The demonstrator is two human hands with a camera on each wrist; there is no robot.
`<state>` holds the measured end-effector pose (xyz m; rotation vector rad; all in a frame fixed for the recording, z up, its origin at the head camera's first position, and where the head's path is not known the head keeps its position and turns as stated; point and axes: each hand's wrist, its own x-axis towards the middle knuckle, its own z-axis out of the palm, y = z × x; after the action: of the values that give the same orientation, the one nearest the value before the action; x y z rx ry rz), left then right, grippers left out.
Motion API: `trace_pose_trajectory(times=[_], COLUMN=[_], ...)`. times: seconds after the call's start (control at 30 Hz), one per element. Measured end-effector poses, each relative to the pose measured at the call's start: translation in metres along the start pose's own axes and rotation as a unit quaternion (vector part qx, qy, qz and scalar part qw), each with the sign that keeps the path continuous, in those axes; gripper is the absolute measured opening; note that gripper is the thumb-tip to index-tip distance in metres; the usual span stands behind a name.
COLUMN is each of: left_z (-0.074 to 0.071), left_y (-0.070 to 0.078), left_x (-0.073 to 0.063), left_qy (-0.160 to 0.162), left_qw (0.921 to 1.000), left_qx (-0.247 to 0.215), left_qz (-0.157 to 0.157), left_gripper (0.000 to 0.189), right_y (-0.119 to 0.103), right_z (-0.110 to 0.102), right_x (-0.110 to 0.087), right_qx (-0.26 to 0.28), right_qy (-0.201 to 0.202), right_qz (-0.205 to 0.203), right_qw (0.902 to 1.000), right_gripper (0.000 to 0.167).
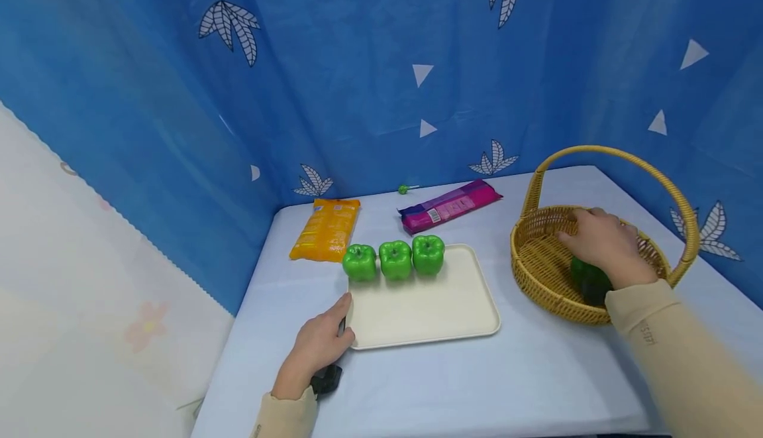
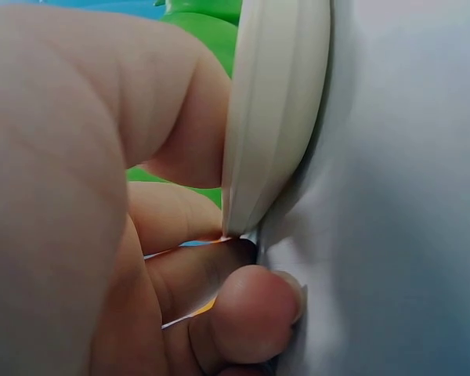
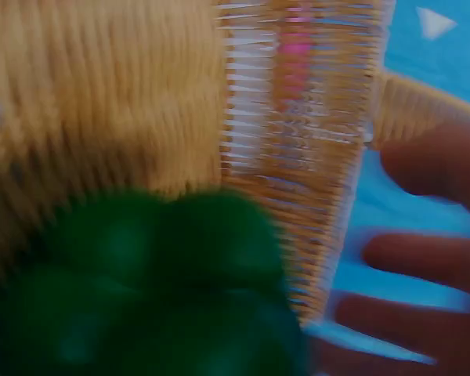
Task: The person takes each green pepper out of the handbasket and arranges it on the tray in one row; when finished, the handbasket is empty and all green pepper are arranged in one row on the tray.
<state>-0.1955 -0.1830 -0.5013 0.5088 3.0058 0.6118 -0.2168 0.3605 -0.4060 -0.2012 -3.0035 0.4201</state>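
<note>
My left hand [image 1: 322,338] holds the left edge of a cream rectangular tray [image 1: 429,312]. In the left wrist view, the thumb [image 2: 180,117] lies over the tray's rim [image 2: 278,94] and the other fingers are beside and below it. Three green bell peppers [image 1: 396,260] stand in a row along the tray's far edge. My right hand [image 1: 605,242] reaches over a wicker basket [image 1: 539,285], fingers spread apart and nothing between them. Below that hand a darker green bell pepper [image 3: 157,290] sits in the basket, partly hidden by the wrist in the head view.
An orange packet [image 1: 328,229] lies behind the tray at the left. Farther back are a purple-pink packet [image 1: 450,206] and a small green-headed item with a stick [image 1: 404,189]. The basket's tall handle [image 1: 650,166] arches over it. Behind the white table [image 1: 417,391] hangs a blue curtain [image 1: 369,80].
</note>
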Motion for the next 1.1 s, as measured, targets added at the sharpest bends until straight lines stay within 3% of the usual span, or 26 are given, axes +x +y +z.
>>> trace_pose_trajectory(times=[0.23, 0.37, 0.67, 0.83, 0.97, 1.1], left_z=[0.002, 0.000, -0.001, 0.002, 0.002, -0.001], left_y=[-0.002, -0.003, -0.002, -0.003, -0.002, 0.000], left_x=[-0.002, -0.002, -0.003, -0.004, -0.003, -0.002], left_qy=[0.004, 0.009, 0.005, 0.000, 0.000, -0.001], left_qw=[1.0000, 1.0000, 0.9999, 0.9998, 1.0000, 1.0000], left_qx=[-0.005, 0.002, -0.003, -0.009, -0.005, 0.000], left_qz=[-0.002, -0.002, -0.009, -0.017, -0.008, -0.005], left_gripper=[0.069, 0.070, 0.071, 0.070, 0.070, 0.071], right_y=[0.006, 0.004, -0.009, -0.011, -0.004, 0.003], right_z=[0.013, 0.017, 0.024, 0.027, 0.026, 0.023], right_x=[-0.005, -0.004, 0.005, 0.008, 0.003, -0.003], right_qx=[0.010, 0.008, 0.063, 0.092, 0.106, 0.085], right_qy=[-0.086, -0.121, -0.095, -0.104, -0.122, -0.145], right_qz=[0.042, 0.027, -0.020, -0.030, 0.008, 0.048], right_qw=[0.9953, 0.9923, 0.9932, 0.9898, 0.9869, 0.9846], right_gripper=[0.087, 0.081, 0.086, 0.094, 0.104, 0.104])
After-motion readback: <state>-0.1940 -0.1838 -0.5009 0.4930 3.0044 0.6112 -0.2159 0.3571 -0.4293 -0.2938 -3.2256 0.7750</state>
